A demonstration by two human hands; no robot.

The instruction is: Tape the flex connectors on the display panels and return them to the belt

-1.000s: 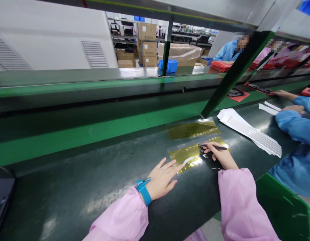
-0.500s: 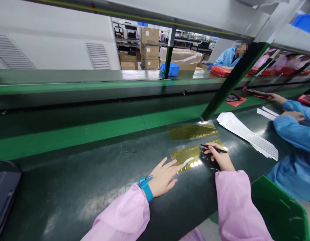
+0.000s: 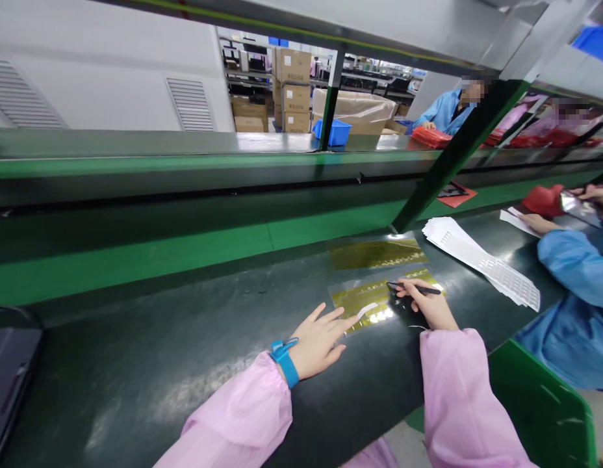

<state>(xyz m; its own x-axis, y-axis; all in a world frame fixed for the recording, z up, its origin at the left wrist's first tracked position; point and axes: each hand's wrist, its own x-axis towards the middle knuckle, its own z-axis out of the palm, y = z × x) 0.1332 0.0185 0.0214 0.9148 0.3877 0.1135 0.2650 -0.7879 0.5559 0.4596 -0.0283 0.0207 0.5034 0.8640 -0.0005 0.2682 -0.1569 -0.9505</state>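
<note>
My left hand, a blue band at its wrist, has its fingers spread, one fingertip at the near left edge of a yellow film sheet. A thin white strip lies on the film by that fingertip. Over the sheet's right part, my right hand is closed around black tweezers, their tips pointing left above the film. Whether the tips hold anything is too small to tell. A second yellow film sheet lies just behind the first.
White label sheets lie to the right. A co-worker's blue sleeve is at the far right. A slanted green post rises behind the films. At the left edge sits a dark case.
My hands have hardly moved; the tweezers are slightly more level. At the right, the co-worker's hands have shifted, and a red item and a shiny one now show there.
</note>
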